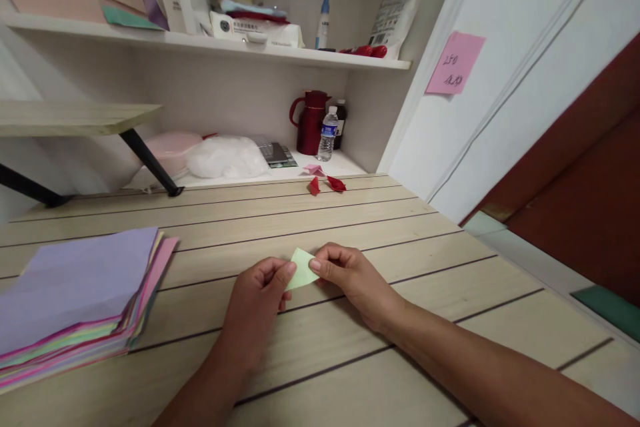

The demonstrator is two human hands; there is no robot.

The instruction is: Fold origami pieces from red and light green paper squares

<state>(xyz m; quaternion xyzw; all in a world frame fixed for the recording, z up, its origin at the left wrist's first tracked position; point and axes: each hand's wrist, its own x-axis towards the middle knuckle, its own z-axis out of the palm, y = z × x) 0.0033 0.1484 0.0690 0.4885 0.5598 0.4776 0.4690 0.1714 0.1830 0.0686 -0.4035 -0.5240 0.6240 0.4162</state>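
Note:
Between my two hands is a small piece of light green paper point(302, 269), folded to a pointed shape with its tip upward. My left hand point(263, 290) pinches its left edge between thumb and fingers. On the other side, my right hand point(353, 280) grips the right corner, thumb on top. Both hands are just over the wooden tabletop point(425, 360); whether they touch it I cannot tell. Fingers behind the paper are partly hidden. Farther back on the table lie two red folded paper pieces, one small point(314, 186) and one wider point(337, 183).
A stack of coloured paper point(75, 280), lilac on top, lies at the left. Behind the table stand a dark red jug point(311, 123) and a water bottle point(328, 135). A pink folded paper point(314, 170) is near them. A small raised shelf point(75, 118) overhangs the back left.

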